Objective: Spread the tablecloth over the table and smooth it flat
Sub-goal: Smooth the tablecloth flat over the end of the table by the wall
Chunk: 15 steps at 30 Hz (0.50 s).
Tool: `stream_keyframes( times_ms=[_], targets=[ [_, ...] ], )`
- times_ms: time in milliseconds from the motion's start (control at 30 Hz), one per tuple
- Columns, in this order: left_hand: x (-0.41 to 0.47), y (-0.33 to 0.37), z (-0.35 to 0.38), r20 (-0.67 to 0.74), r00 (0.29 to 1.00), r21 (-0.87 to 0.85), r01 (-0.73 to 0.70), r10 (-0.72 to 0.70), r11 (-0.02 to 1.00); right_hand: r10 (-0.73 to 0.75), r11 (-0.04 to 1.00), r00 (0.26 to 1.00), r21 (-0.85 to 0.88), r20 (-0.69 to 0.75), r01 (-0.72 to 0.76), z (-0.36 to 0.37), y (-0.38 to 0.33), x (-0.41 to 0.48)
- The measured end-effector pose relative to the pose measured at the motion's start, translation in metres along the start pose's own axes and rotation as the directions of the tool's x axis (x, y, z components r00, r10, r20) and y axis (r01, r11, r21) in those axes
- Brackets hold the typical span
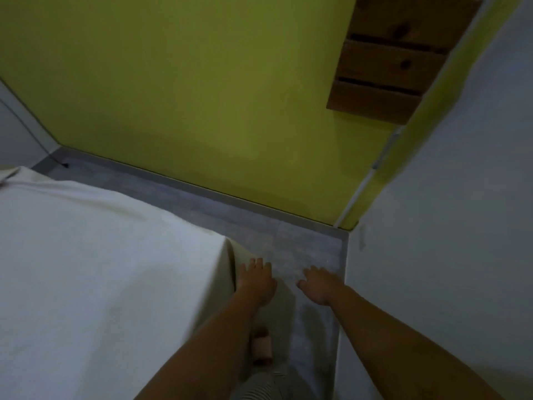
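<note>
A white tablecloth (pixel 95 255) covers the table on the left and hangs down over its near right corner, with a few long folds across its top. My left hand (pixel 255 280) reaches down beside that hanging corner, fingers apart, at or just off the draped edge; whether it touches the cloth I cannot tell. My right hand (pixel 318 285) is stretched out over the floor to the right of the cloth, fingers spread, holding nothing.
A narrow strip of grey floor (pixel 302 249) runs between the table and a white wall (pixel 447 226) on the right. A yellow-green wall (pixel 202 96) stands ahead, with wooden boards (pixel 386 62) at upper right. My foot in a sandal (pixel 261 346) is below the hands.
</note>
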<state>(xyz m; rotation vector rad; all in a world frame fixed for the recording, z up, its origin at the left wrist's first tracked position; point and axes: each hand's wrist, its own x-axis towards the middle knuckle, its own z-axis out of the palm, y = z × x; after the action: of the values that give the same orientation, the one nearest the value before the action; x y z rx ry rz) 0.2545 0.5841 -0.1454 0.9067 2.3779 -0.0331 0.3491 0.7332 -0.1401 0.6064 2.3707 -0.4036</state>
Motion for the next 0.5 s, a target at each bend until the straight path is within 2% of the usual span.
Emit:
stream_keyframes(
  times_ms=[100, 300, 500],
  targets=[
    [0.017, 0.002, -0.012, 0.003, 1.0, 0.008, -0.015, 0.015, 1.0, -0.021, 1.0, 0.999, -0.011, 0.027, 0.022, -0.014, -0.005, 0.016],
    [0.12, -0.018, -0.077, 0.022, 1.0, 0.002, 0.019, -0.019, 1.0, -0.048, 0.998, 0.999, -0.033, -0.001, 0.048, -0.109, -0.004, 0.121],
    [0.185, -0.067, -0.124, 0.063, 0.986, -0.092, 0.162, -0.157, 0.983, -0.054, 0.995, 0.997, -0.086, 0.047, 0.058, -0.179, -0.021, 0.194]
  ],
)
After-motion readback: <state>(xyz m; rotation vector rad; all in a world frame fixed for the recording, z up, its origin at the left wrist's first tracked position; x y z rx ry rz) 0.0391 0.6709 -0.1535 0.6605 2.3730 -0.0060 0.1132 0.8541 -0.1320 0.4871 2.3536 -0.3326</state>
